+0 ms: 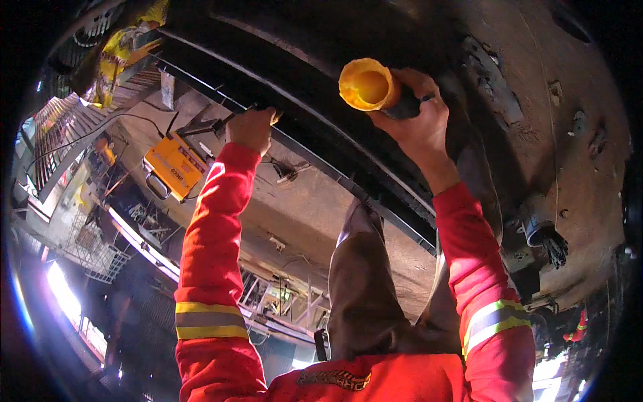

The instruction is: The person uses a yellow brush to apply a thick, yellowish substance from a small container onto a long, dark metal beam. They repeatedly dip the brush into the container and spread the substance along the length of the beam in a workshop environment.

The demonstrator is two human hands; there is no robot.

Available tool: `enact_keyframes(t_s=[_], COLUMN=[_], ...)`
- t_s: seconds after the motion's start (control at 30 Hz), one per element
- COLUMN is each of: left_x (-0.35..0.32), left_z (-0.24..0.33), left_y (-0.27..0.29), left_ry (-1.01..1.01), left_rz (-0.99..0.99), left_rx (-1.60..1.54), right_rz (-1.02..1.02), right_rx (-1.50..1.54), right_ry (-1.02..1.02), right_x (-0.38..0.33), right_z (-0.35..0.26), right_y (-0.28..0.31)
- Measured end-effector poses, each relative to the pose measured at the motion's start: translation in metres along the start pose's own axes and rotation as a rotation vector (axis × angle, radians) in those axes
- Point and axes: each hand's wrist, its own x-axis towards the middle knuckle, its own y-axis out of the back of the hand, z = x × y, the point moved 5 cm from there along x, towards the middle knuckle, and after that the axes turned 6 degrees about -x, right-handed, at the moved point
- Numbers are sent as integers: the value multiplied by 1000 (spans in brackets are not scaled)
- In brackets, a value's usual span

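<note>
right hand [415,124] gripping ribbed yellow handle [367,84]

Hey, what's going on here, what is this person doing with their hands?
A person in red sleeves with reflective bands reaches both arms up. The right hand grips a tool with a yellow handle, its far end hidden. The left hand holds onto a dark metal rail. A yellow box-shaped device sits beyond the left hand.

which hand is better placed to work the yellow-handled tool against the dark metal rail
Right, probably. The right hand already grips the yellow-handled tool near the dark metal rail. The left hand is busy on the rail itself, beside the yellow box.
</note>
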Motion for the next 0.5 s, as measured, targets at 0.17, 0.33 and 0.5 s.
enact_keyframes(t_s=[0.17,0.33,0.5], left_x=[-7,3,-23], left_z=[43,36,103], left_y=[-17,-7,-39], left_ry=[-168,-162,-318], left_rz=[-108,-103,-154], left_rx=[-14,-55,36], right_rz=[59,111,39], right_rx=[22,-34,-91], right_ry=[-14,20,-50], right_x=[-34,-72,-73], right_z=[-14,-34,-23], right_y=[9,38,42])
